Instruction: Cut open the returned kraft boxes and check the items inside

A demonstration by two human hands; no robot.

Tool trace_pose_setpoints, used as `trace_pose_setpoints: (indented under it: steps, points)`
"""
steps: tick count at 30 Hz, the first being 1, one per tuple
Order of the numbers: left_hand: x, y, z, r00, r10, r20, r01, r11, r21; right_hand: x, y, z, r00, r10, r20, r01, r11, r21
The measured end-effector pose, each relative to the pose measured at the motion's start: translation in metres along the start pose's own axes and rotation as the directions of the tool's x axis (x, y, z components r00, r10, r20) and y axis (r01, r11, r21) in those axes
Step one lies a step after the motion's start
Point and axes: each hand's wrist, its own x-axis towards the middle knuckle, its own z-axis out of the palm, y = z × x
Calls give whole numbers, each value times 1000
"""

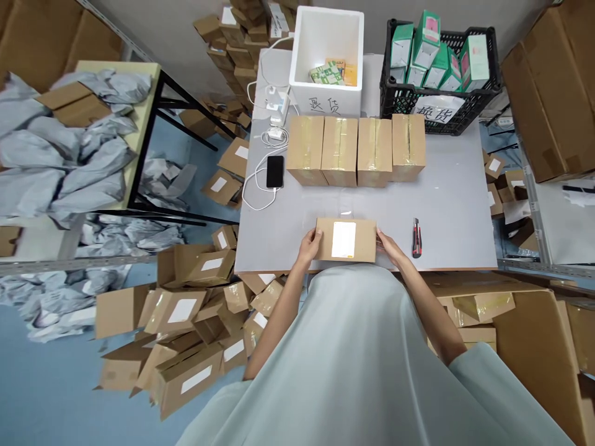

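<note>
Handling of one cardboard box (362, 240) is under way, and it looks to be at an early stage: the sides in view appear closed and whole, and no contents show. Four taped boxes (339, 148) stand side by side in a row on the surface (455, 186) beyond it, and these look shut too. A utility knife (417, 238), red and black, lies apart to the right, with neither hand on it.

The box sits between the two hands, near the front edge of the surface; whether it rests there or is slightly lifted, I cannot tell. The left hand (308, 246) has its fingers clamped on the left end, thumb over the upper face. The right hand (389, 246) has its fingers closed against the right end, though some fingertips are hidden.

The box is plain brown, oblong and undented as far as it shows. A white label (344, 240) covers the middle of its upper face, with a small orange mark at its lower edge; any print is unreadable.
</note>
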Motion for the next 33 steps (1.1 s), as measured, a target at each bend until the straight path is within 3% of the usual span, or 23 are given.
trace_pose_setpoints:
  steps: [4,11,16,22,25,28,33]
  points:
    - [2,13,4,1000,-17,-6,17,1000,8,-5,-15,3,1000,-24,0,24,1000,-14]
    - [-24,29,-12,989,125,-80,-129,991,-47,-27,-34,-3,993,-120,21,119,992,49]
    - [-39,22,-12,993,92,-76,-101,988,-119,-42,-36,-9,987,-161,6,161,987,3]
    - [-38,2,-14,998,53,-46,-57,995,-84,-47,-26,-19,999,-29,22,31,994,-108]
    - [-25,-2,-26,1000,-2,-2,2,994,-108,-43,-26,-30,1000,-1,26,5,989,-149]
    - [1,6,-42,1000,-9,-14,8,995,-97,-27,-37,-47,997,-39,-59,29,986,-167]
    - [68,58,-70,989,50,-138,-60,996,-68,25,-83,-85,946,-204,-251,155,967,-204]
